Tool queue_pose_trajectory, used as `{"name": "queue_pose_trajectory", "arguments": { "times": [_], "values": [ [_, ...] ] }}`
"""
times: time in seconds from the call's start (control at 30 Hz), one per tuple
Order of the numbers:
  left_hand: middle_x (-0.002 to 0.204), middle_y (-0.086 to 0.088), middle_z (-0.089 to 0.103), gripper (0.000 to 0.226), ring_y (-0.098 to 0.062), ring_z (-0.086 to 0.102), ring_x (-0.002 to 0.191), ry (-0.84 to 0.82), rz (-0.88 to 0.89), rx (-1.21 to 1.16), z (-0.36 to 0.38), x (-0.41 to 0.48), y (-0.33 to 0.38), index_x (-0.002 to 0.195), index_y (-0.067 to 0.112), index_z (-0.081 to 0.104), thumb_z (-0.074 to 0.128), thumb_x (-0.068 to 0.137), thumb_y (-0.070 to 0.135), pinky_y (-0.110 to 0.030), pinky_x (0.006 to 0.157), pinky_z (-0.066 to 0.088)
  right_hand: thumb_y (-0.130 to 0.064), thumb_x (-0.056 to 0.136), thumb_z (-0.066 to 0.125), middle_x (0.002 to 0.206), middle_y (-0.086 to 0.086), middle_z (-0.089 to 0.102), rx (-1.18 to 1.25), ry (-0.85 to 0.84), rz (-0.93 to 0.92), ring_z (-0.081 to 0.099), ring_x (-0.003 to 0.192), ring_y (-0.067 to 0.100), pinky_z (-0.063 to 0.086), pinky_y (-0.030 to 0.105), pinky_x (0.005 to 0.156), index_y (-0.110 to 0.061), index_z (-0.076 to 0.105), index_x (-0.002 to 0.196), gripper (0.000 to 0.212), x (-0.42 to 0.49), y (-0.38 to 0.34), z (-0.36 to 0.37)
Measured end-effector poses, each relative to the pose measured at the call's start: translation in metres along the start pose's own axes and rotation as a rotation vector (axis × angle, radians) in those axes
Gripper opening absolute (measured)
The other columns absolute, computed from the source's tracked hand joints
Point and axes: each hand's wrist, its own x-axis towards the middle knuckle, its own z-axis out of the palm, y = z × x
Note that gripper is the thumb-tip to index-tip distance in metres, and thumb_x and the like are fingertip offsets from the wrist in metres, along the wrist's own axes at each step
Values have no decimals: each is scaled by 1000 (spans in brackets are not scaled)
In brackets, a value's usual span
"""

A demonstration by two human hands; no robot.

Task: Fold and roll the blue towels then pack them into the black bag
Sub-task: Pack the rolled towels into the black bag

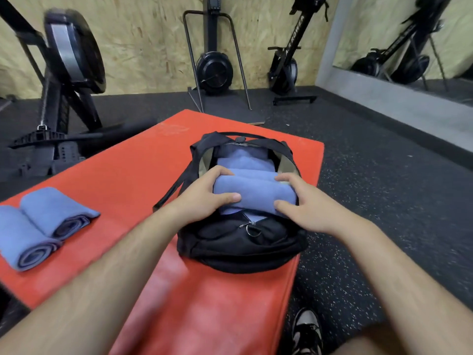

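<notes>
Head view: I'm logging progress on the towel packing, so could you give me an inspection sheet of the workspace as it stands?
Surface: red mat on a dark speckled floor; the bag and towels lie on it.
Job's things: black bag unzipped, packed towels inside; held roll at its mouth; two loose rolls side by side on the mat's left part.
Clutter: nothing seen.
Hands: left hand and right hand each grip one end of the held roll.
Cables: nothing seen.
Surroundings: rowing machines against a chipboard wall, mirror at right, shoe at the bottom edge.
</notes>
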Motion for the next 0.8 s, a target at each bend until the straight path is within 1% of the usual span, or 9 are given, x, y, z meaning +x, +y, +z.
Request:
{"name": "queue_pose_trajectory", "arguments": {
  "times": [0.07,0.1,0.17,0.23,0.3,0.4,0.5,0.63,0.8],
  "values": [
    [109,13,59,42,-8,55,103,-26,0,28,1,5,-1,107,33,53,83,78,30,-27,92,44,-37,90,65,135,-16,52,-15,-15,-40,51,123,7,36,22,96,-29,45,141,56,1,3,5],
    [107,13,57,44,-10,54,103,-48,13,66,1,7,-2,104,32,50,84,77,28,-28,91,44,-41,87,65,135,-16,56,-25,-21,-58,53,123,8,40,24,98,-31,48,138,55,2,4,7],
    [102,15,53,47,-12,51,103,-92,45,149,2,9,-5,100,32,46,85,74,29,-31,88,43,-46,82,61,126,-13,63,-58,-22,-80,60,114,12,48,33,95,-35,51,130,49,6,4,11],
    [102,15,53,47,-12,52,106,-117,48,183,1,9,-7,99,32,44,83,72,33,-34,90,45,-46,81,58,118,-10,67,-113,-4,-113,62,107,17,50,38,90,-36,53,124,45,12,4,12],
    [106,15,55,47,-15,54,106,-140,31,247,1,7,-8,101,33,42,80,74,39,-37,90,47,-44,81,55,114,-8,68,-188,5,-174,63,105,22,50,39,87,-35,52,122,42,16,4,12],
    [111,12,58,46,-22,53,104,-135,18,395,1,4,-6,105,36,39,72,77,51,-40,89,46,-43,84,54,112,-10,68,-248,4,-245,63,103,23,50,39,85,-37,50,122,38,21,6,11],
    [111,7,60,45,-25,50,101,-132,22,464,0,3,0,108,39,39,68,79,57,-42,90,45,-43,86,54,108,-8,68,-242,-13,-235,64,97,24,51,41,81,-38,45,121,37,22,7,9],
    [101,2,63,43,-22,56,90,-136,5,462,-9,2,5,106,38,39,67,80,57,-41,83,48,-46,90,57,76,-1,64,-221,-12,-170,60,73,27,50,41,71,-35,35,117,36,23,5,10],
    [82,7,59,35,-15,57,75,-76,2,429,-26,-2,3,109,40,43,66,87,53,-35,71,45,-44,91,57,73,-6,58,-200,-9,-115,57,71,26,47,40,67,-33,32,111,33,25,1,9]
  ]
}}
